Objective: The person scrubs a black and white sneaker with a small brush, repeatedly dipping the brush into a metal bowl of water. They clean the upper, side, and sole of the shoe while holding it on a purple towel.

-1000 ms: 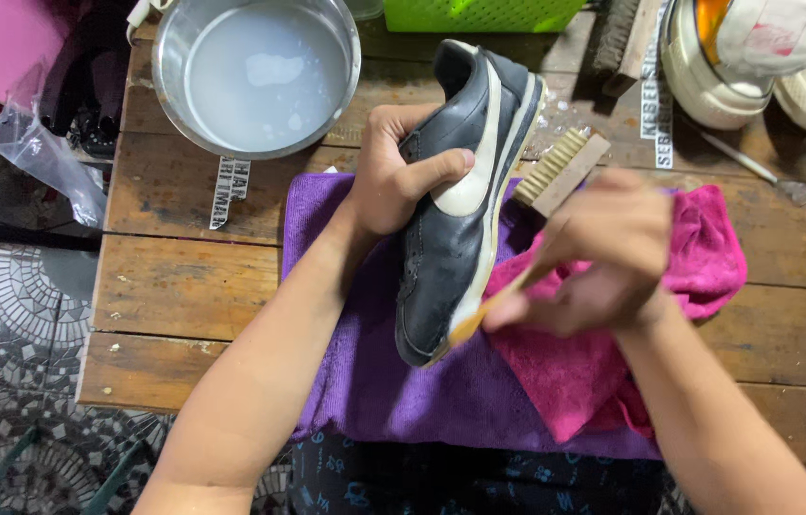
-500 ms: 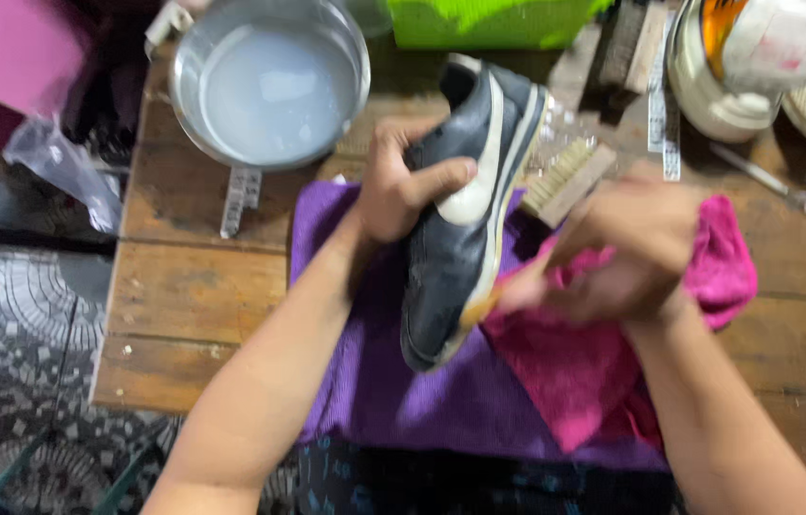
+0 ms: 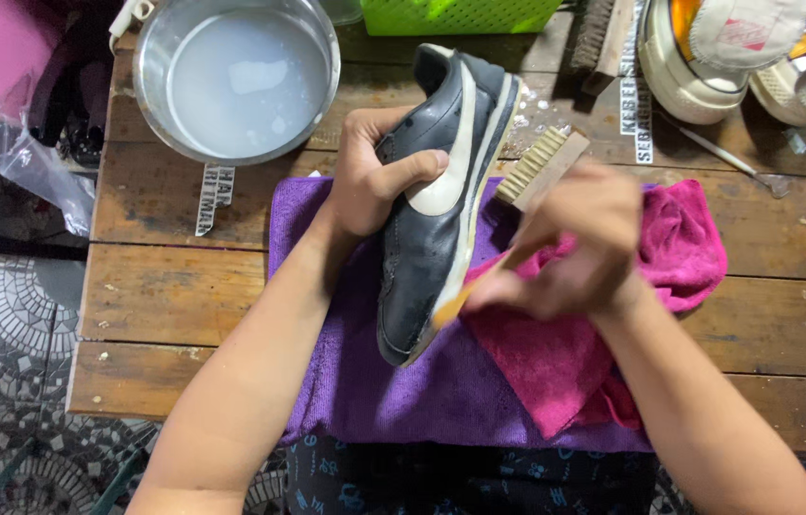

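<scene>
The left hand grips a dark, white-striped shoe over the purple towel at the bench's near edge; the blurred right hand pinches a small brush.

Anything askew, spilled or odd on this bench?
Nothing spilled or damaged. The left hand holds a dark sneaker on its side over the purple towel, while the blurred right hand presses a small brush to its sole edge. The metal pot of cloudy water stands upright.

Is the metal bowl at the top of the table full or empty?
Partly full: the metal bowl holds cloudy whitish liquid that covers its bottom, with bare metal wall showing above the liquid line.
</scene>
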